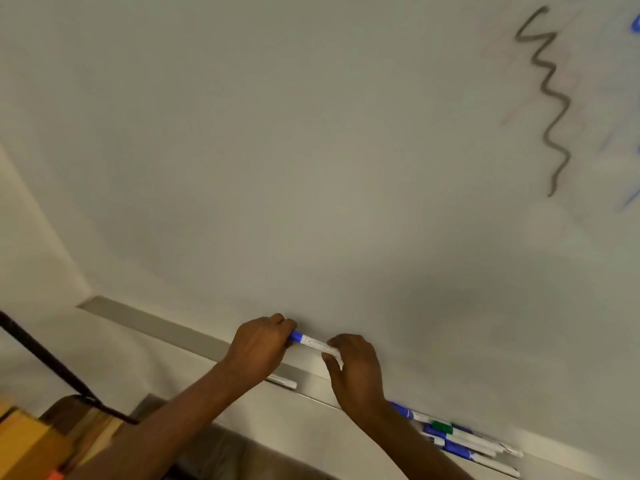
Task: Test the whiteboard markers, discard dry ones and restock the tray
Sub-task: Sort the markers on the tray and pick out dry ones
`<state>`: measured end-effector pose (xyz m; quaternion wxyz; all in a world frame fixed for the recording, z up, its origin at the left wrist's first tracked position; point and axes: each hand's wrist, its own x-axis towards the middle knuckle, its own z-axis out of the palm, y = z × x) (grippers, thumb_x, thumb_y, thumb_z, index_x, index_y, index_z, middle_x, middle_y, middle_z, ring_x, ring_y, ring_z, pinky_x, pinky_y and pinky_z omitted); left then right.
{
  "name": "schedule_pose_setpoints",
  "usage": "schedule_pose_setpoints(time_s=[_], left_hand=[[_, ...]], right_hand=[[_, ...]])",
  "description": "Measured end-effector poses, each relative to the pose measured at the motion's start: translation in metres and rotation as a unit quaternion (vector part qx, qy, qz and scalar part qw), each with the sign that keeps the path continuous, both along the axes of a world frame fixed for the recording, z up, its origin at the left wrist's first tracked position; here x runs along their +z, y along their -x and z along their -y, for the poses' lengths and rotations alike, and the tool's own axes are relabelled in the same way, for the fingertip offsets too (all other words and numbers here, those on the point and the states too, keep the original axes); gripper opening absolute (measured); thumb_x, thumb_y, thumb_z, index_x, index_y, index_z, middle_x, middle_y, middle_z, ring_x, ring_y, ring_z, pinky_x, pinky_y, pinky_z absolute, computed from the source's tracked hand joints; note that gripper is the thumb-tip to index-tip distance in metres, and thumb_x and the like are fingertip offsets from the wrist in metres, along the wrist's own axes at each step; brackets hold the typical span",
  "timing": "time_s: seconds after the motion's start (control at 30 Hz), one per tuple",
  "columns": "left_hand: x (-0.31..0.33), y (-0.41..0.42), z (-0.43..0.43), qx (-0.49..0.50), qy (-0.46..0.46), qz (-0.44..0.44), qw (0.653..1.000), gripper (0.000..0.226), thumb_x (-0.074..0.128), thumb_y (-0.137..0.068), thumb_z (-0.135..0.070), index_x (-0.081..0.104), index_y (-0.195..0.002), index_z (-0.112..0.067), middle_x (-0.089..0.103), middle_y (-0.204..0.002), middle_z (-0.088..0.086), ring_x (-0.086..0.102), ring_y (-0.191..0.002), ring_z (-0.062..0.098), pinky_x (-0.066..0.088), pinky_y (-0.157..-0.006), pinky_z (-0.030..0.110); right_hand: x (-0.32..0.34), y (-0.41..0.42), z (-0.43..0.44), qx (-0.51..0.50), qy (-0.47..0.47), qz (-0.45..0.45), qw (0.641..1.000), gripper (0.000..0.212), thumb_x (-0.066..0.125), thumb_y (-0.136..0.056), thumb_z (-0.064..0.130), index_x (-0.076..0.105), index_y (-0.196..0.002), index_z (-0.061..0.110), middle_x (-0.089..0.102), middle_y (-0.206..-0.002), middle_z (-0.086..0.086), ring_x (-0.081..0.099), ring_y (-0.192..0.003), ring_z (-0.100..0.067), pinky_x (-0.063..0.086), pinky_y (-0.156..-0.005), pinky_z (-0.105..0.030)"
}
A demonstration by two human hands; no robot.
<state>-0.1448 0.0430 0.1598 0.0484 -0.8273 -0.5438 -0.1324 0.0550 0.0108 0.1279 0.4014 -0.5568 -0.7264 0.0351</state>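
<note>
Two bare forearms are seen rising from the bottom edge of the frame, beside blurred orange and wooden shapes (27,441) in the lower left corner, which are crossed by a thin black bar (52,365). At lower centre a single marker (313,341) is held between both hands, just above the tray (166,327). Its blue end is enclosed by the curled fingers of the left hand (261,344), and its white barrel is pinched by the thumb and fingers of the right hand (356,368). Whether the cap is seated or loosened cannot be told.

The grey tray is seen running diagonally from the left towards the lower right, along the foot of the whiteboard (277,150). A white marker end (284,382) is seen in it under the left wrist, and a heap of markers (460,438), mostly blue with one green cap, is piled in it at lower right. A grey squiggle (550,98) is drawn at upper right, with blue strokes (635,24) at the right edge.
</note>
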Motion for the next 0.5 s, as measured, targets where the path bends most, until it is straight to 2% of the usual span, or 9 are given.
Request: schedule_pose_setpoints(time_s=[0.07, 0.13, 0.17, 0.23, 0.3, 0.37, 0.43, 0.5], left_hand=[[-0.018, 0.008, -0.005, 0.052, 0.057, 0.022, 0.997, 0.047, 0.088, -0.064, -0.023, 0.068, -0.106, -0.014, 0.068, -0.1, 0.005, 0.066, -0.065, 0.018, 0.057, -0.055, 0.03], [-0.04, 0.017, -0.006, 0.115, 0.095, 0.035, 0.988, 0.064, 0.079, -0.077, -0.025, 0.051, -0.133, -0.01, 0.048, -0.14, 0.012, 0.066, -0.1, 0.023, 0.054, -0.085, 0.033], [-0.053, 0.023, -0.005, 0.129, 0.105, 0.02, 0.986, 0.071, 0.076, -0.079, -0.027, 0.043, -0.139, -0.01, 0.038, -0.149, 0.012, 0.059, -0.114, 0.024, 0.049, -0.095, 0.034], [-0.076, 0.033, -0.003, 0.123, 0.119, 0.002, 0.985, 0.081, 0.081, -0.072, -0.036, 0.045, -0.139, -0.01, 0.039, -0.148, 0.014, 0.051, -0.125, 0.028, 0.046, -0.098, 0.038], [-0.099, 0.046, -0.006, 0.106, 0.141, -0.043, 0.984, 0.091, 0.088, -0.052, -0.05, 0.057, -0.128, -0.011, 0.055, -0.133, 0.016, 0.06, -0.113, 0.033, 0.054, -0.084, 0.043], [-0.118, 0.057, -0.012, 0.113, 0.167, -0.071, 0.977, 0.102, 0.086, -0.039, -0.063, 0.059, -0.123, -0.012, 0.063, -0.122, 0.016, 0.065, -0.102, 0.034, 0.055, -0.076, 0.045], [-0.134, 0.067, -0.019, 0.111, 0.206, -0.075, 0.969, 0.108, 0.082, -0.037, -0.069, 0.052, -0.123, -0.013, 0.064, -0.118, 0.015, 0.065, -0.099, 0.035, 0.055, -0.076, 0.047], [-0.151, 0.076, -0.023, 0.1, 0.219, -0.089, 0.967, 0.108, 0.081, -0.038, -0.07, 0.052, -0.122, -0.01, 0.064, -0.117, 0.017, 0.064, -0.1, 0.036, 0.054, -0.078, 0.049]], right_hand=[[-0.025, 0.016, -0.005, -0.013, 0.035, -0.003, 0.999, 0.015, 0.074, -0.074, 0.021, 0.068, -0.087, 0.019, 0.065, -0.085, 0.004, 0.06, -0.074, -0.012, 0.042, -0.073, -0.017], [-0.049, 0.029, -0.012, -0.019, 0.06, 0.009, 0.998, 0.016, 0.073, -0.071, 0.021, 0.07, -0.086, 0.019, 0.065, -0.084, 0.003, 0.06, -0.076, -0.012, 0.043, -0.073, -0.017], [-0.06, 0.035, -0.016, -0.02, 0.069, 0.012, 0.997, 0.016, 0.071, -0.069, 0.023, 0.07, -0.085, 0.019, 0.065, -0.083, 0.004, 0.057, -0.077, -0.01, 0.043, -0.073, -0.016], [-0.082, 0.044, -0.024, -0.024, 0.092, 0.007, 0.995, 0.018, 0.073, -0.065, 0.023, 0.07, -0.083, 0.021, 0.065, -0.081, 0.005, 0.054, -0.077, -0.008, 0.044, -0.07, -0.019], [-0.105, 0.051, -0.033, -0.033, 0.121, 0.009, 0.992, 0.022, 0.08, -0.061, 0.019, 0.07, -0.081, 0.021, 0.066, -0.08, 0.005, 0.06, -0.073, -0.012, 0.048, -0.067, -0.022], [-0.125, 0.057, -0.041, -0.043, 0.139, 0.028, 0.989, 0.021, 0.082, -0.06, 0.018, 0.072, -0.078, 0.021, 0.067, -0.076, 0.005, 0.063, -0.067, -0.015, 0.044, -0.069, -0.023], [-0.139, 0.063, -0.049, -0.049, 0.15, 0.052, 0.986, 0.013, 0.073, -0.061, 0.022, 0.072, -0.074, 0.021, 0.068, -0.073, 0.006, 0.064, -0.063, -0.015, 0.037, -0.071, -0.022], [-0.152, 0.07, -0.056, -0.054, 0.162, 0.073, 0.983, 0.013, 0.069, -0.06, 0.022, 0.073, -0.072, 0.021, 0.068, -0.072, 0.006, 0.065, -0.064, -0.014, 0.037, -0.071, -0.025]])
